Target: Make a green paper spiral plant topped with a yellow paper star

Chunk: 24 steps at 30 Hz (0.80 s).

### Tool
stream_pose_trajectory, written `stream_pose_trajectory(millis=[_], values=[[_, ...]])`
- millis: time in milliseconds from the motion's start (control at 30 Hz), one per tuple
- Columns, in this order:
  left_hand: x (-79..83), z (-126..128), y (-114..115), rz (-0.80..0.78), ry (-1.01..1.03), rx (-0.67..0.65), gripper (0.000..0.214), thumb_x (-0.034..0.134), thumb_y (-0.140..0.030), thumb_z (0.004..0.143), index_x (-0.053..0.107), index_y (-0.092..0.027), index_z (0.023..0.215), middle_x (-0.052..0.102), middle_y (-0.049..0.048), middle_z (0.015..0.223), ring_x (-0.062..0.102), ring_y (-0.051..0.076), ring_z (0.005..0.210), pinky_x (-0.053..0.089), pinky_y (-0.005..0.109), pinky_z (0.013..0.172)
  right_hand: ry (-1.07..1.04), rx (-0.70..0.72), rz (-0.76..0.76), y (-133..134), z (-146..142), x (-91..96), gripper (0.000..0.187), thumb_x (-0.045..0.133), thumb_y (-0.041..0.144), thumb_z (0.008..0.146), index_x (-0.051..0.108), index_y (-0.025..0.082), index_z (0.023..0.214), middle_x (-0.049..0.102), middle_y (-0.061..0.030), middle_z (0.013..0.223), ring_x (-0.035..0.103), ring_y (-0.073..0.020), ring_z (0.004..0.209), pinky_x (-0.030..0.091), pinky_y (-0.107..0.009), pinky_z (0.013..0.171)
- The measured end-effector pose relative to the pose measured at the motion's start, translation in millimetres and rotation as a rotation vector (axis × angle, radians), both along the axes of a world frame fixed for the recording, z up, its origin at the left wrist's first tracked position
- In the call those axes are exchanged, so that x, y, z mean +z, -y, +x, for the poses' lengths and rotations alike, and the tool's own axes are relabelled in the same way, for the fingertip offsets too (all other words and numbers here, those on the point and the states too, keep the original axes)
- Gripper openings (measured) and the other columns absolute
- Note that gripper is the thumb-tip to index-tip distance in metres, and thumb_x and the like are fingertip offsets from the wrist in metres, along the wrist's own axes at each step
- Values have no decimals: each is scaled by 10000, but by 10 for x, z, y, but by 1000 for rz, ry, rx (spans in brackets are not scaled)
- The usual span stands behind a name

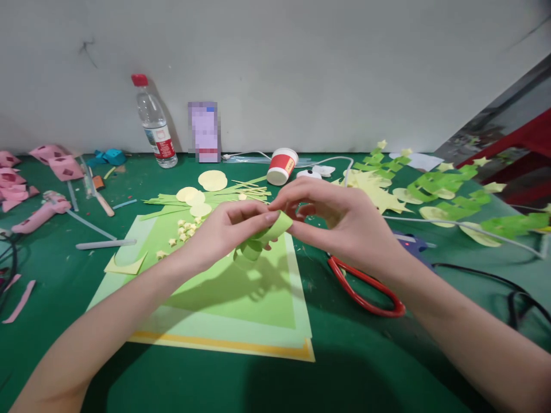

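My left hand [226, 229] is closed on a curled light-green paper strip [278, 227], the thumb pressing it from above. Loops of the strip hang below those fingers. At the strip's upper right edge my right hand [340, 213] has thumb and index finger bent around it in a pinch; the fingertips are partly hidden. Both hands are above a stack of green paper sheets [241, 310] with a yellow sheet at the bottom. Small folded paper stars [186, 230] and thin green paper strips [167, 202] lie beyond and beside my left hand.
Red-handled scissors [365, 287] lie under my right forearm. Pale yellow paper circles [213, 180], a paper cup [282, 166] on its side, a water bottle [158, 126] and a phone [205, 132] are behind. Green paper garlands [443, 186] are right; pink paper pieces [58, 163] left.
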<state>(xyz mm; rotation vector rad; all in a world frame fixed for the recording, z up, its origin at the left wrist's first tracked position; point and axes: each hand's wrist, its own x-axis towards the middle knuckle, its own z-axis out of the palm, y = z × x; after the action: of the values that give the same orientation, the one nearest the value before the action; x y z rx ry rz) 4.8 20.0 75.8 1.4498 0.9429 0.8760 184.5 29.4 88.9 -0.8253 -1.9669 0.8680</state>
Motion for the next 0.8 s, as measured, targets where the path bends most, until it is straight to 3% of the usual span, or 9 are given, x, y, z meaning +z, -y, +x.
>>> stream_pose_trajectory(millis=[133,300,400,567,800], values=[[-37,16,-20,-17,87,-8,158,620,-346,792,655,-192,802,616,-37,669,568,73,600,449,196,588,-11,-51,-29,6,-25,-3,60,591,167,725,610,205,768,607,-1,819,552,-117,724,443,-240,575],[-40,2,-61,-75,229,-135,139,682,-291,749,638,-199,844,654,-29,729,625,83,645,483,205,632,-108,-42,-105,10,-13,17,49,614,207,731,584,190,698,588,7,736,528,-103,665,420,-227,541],[0,0,-46,-108,161,-217,208,725,-217,705,634,-200,891,664,-21,764,642,92,675,500,225,691,-188,-117,-168,9,0,13,41,587,164,745,588,191,714,566,21,681,486,-79,578,387,-223,508],[34,5,-14,-134,58,-319,135,629,-279,799,648,-168,874,688,13,748,652,112,722,500,250,750,-435,-236,-236,-36,30,25,109,553,101,741,597,193,703,495,37,584,416,-61,493,313,-236,461],[43,-29,-32,-152,-40,-477,220,531,-335,860,688,-180,874,720,37,790,662,130,787,509,258,793,-748,-473,-93,-184,167,144,129,510,61,666,541,166,598,471,15,559,402,-57,454,234,-258,419]])
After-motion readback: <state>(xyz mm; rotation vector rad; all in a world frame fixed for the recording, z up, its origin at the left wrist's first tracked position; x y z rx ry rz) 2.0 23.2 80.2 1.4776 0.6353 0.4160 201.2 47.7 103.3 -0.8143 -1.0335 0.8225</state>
